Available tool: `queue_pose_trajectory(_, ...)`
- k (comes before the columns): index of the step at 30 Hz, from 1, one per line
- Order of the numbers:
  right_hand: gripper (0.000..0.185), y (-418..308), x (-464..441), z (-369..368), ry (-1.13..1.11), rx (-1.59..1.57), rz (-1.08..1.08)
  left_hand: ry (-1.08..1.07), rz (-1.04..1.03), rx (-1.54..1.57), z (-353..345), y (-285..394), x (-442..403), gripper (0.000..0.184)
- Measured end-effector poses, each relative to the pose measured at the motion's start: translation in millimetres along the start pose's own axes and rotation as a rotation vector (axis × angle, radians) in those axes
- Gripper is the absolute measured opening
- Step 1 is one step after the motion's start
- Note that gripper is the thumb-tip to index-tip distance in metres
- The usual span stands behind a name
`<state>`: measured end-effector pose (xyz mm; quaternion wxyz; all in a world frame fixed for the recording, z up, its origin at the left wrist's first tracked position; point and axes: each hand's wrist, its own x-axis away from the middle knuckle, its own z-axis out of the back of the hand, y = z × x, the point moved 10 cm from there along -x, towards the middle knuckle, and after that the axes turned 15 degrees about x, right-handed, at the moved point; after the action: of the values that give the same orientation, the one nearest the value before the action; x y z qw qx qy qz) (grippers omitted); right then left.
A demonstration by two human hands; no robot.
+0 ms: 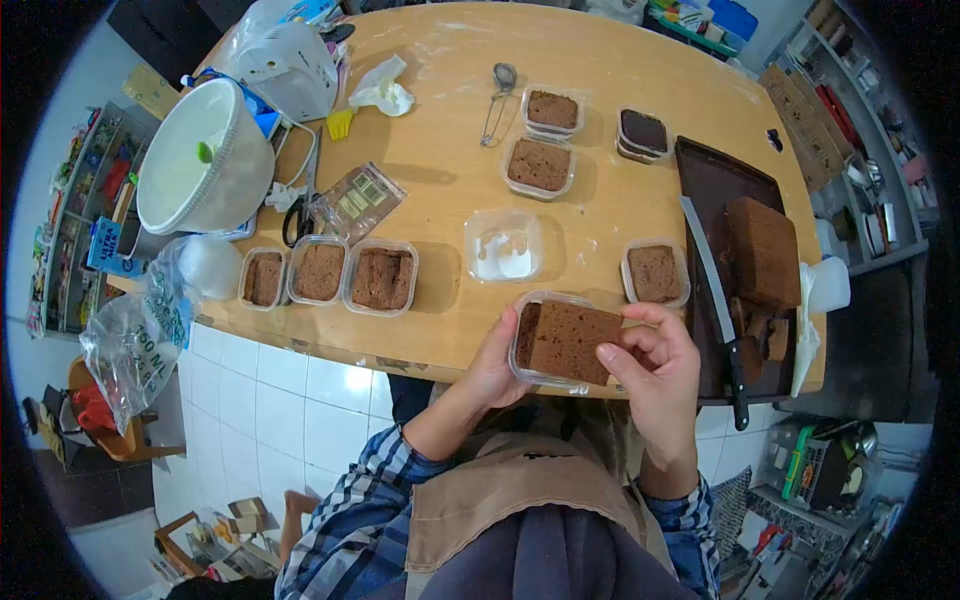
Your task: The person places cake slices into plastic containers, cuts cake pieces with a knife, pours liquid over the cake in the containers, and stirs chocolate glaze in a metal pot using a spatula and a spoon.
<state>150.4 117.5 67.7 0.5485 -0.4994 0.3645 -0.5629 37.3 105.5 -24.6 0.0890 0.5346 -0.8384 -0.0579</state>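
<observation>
My left hand [495,365] grips the side of a clear plastic container [523,312] at the table's near edge. Between the thumb and fingers of my right hand [655,365] is a square slice of chocolate cake [572,342], held over the container and covering much of its opening. Brown cake shows inside the container at the left of the slice. Just beyond my right hand stands another container filled with cake [655,272]. Farther off, a container with white cream [502,250] at its bottom sits on the table.
At the right, a dark baking tray [700,160] carries a cake block [765,250], cut scraps and a long bread knife [712,270]. Several cake-filled containers [380,275] stand at left and back. A white mixing bowl [205,160], mixer [290,70], scissors [296,220] and small strainer [503,78] lie around.
</observation>
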Motion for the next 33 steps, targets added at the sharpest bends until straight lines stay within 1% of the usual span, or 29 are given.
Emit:
queue_pose_trajectory(1, 0.039, 1, 0, -3, -0.009, -0.021, -0.01, -0.016, -0.004, -0.014, -1, -1, 0, 0.064)
queue_pose_trajectory(4, 0.037, -3, 1, -7, -0.01, 0.094, 0.064, -0.031, -0.009, -0.032, -1, -2, 0, 0.063)
queue_pose_trajectory(7, 0.036, -5, 3, -8, 0.045, 0.146, 0.119, -0.025, -0.017, -0.028, -1, 0, 0, 0.063)
queue_pose_trajectory(10, 0.034, -5, 4, -7, 0.087, 0.234, 0.127, -0.015, -0.019, -0.017, 3, -1, 0, 0.062)
queue_pose_trajectory(13, 0.034, -22, 9, -4, 0.185, 0.471, 0.285, -0.016, -0.037, -0.028, 3, 1, -1, 0.062)
queue_pose_trajectory(16, 0.034, -29, 10, -3, 0.194, 0.575, 0.348, -0.03, -0.051, -0.002, 0, 3, 1, 0.063)
queue_pose_trajectory(19, 0.035, -21, 7, -5, 0.098, 0.433, 0.242, -0.04, -0.055, 0.006, -3, 5, 2, 0.065)
queue_pose_trajectory(22, 0.035, -15, 7, -7, 0.052, 0.356, 0.207, -0.049, -0.067, -0.046, -6, 7, 3, 0.068)
queue_pose_trajectory(25, 0.035, -8, 9, -7, 0.038, 0.345, 0.203, -0.063, -0.083, -0.101, -9, 9, 2, 0.071)
queue_pose_trajectory(26, 0.034, -14, 11, -6, 0.073, 0.381, 0.255, -0.07, -0.088, -0.117, -10, 10, 1, 0.072)
queue_pose_trajectory(28, 0.034, -28, 16, -7, 0.143, 0.454, 0.359, -0.013, -0.132, -0.244, -7, 11, 1, 0.076)
queue_pose_trajectory(31, 0.033, -25, 20, -9, 0.147, 0.398, 0.312, 0.036, -0.196, -0.361, -9, 16, 3, 0.079)
queue_pose_trajectory(32, 0.033, -24, 20, -8, 0.16, 0.324, 0.278, 0.046, -0.216, -0.387, -10, 18, 4, 0.08)
queue_pose_trajectory(33, 0.033, -25, 20, -8, 0.174, 0.251, 0.244, 0.021, -0.228, -0.327, -12, 18, 3, 0.077)
